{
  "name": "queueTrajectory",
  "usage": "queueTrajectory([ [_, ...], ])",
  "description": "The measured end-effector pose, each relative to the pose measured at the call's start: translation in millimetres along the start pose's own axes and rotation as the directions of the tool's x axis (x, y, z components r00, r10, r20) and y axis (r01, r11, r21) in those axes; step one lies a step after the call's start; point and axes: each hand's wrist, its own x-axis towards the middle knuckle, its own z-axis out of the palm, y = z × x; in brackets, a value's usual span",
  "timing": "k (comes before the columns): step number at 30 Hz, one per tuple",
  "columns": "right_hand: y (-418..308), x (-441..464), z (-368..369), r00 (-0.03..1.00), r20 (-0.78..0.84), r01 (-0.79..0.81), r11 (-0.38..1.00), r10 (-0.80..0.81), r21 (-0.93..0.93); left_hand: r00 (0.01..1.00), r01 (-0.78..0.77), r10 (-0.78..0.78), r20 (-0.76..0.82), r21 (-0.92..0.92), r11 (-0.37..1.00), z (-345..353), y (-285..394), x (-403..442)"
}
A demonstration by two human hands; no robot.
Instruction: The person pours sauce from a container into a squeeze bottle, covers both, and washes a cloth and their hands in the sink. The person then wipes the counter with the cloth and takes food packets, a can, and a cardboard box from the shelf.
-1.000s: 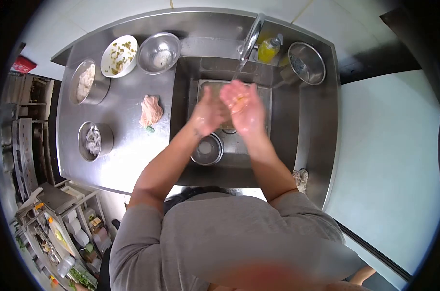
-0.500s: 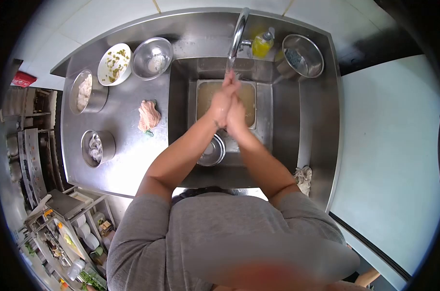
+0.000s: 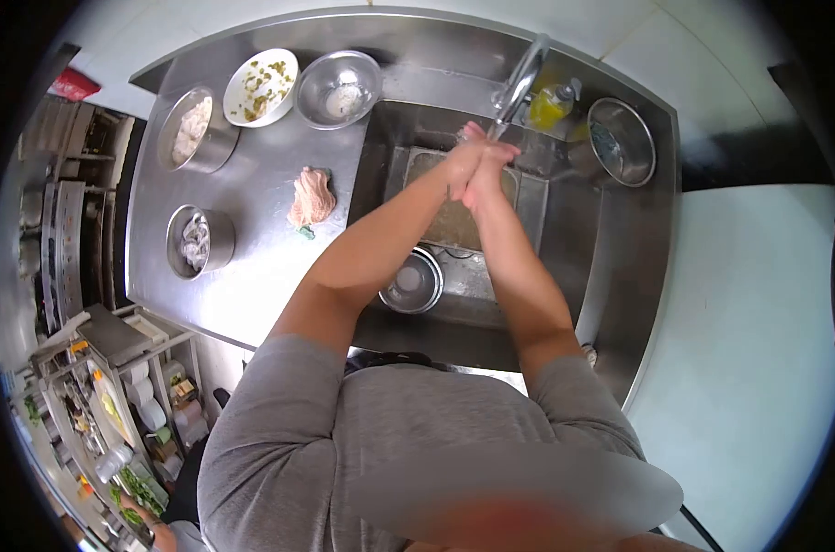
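Note:
My left hand (image 3: 466,164) and my right hand (image 3: 488,173) press against each other under the chrome faucet (image 3: 522,81), over the sink. Their fingers are stretched out and cross, and the skin looks wet. Neither hand holds an object. Beneath them a rectangular metal tray (image 3: 456,225) of cloudy water sits in the steel sink (image 3: 381,170), partly hidden by my hands and forearms. A round metal bowl (image 3: 412,293) rests in the sink near my left forearm.
On the left counter are raw meat (image 3: 312,197), a white bowl (image 3: 260,87) with green pieces, a steel bowl (image 3: 340,89) and two metal pots (image 3: 217,147). A yellow soap bottle (image 3: 550,107) and another metal pot (image 3: 623,143) stand behind the sink. Another person's hand (image 3: 142,511) shows lower left.
The view has shifted, so the sink and counter items appear turned and moved. My hands stay together at the faucet, with their fingers now more visibly crossed and spread.

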Motion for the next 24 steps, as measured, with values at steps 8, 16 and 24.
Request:
queueTrajectory([
  [8, -28, 48, -22, 0.848, 0.394, -0.280, 0.931, 0.355, -0.237, 0.965, -0.089, 0.228, -0.126, 0.663, 0.743, -29, -10, 4],
  [16, -49, 40, -25, 0.908, 0.327, -0.070, 0.865, 0.261, -0.496, 0.973, -0.044, 0.217, 0.080, 0.985, -0.166, -45, -14, 27],
  [24, -7, 8, -16, 0.952, 0.096, 0.300, 0.814, -0.292, -0.498, 0.885, 0.279, 0.465, 0.034, 0.760, -0.588, -18, -28, -7],
])
